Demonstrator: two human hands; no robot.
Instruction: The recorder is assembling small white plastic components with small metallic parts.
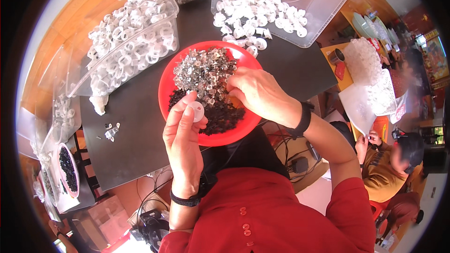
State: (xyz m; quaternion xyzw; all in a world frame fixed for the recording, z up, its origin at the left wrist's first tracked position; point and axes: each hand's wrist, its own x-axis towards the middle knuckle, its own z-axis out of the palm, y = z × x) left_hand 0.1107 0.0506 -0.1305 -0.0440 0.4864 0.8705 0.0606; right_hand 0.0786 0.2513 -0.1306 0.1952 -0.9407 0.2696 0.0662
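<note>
My left hand [183,138] pinches a small white round plastic piece [197,111] with holes in its face, between thumb and fingers over the near left side of a red basin [165,84]. My right hand [265,94] reaches over the basin's right side. Its fingers curl together at the edge of a heap of small silver metal pieces [199,68]; what lies between the fingertips is hidden. Small black pieces [222,121] fill the near part of the same basin, below the metal heap.
Clear tubs of white plastic parts stand far left [131,42] and far right [276,11]; some parts spill onto the dark table [136,145]. A few metal bits [111,131] lie at left. To the right, another person [386,168] works at a second table.
</note>
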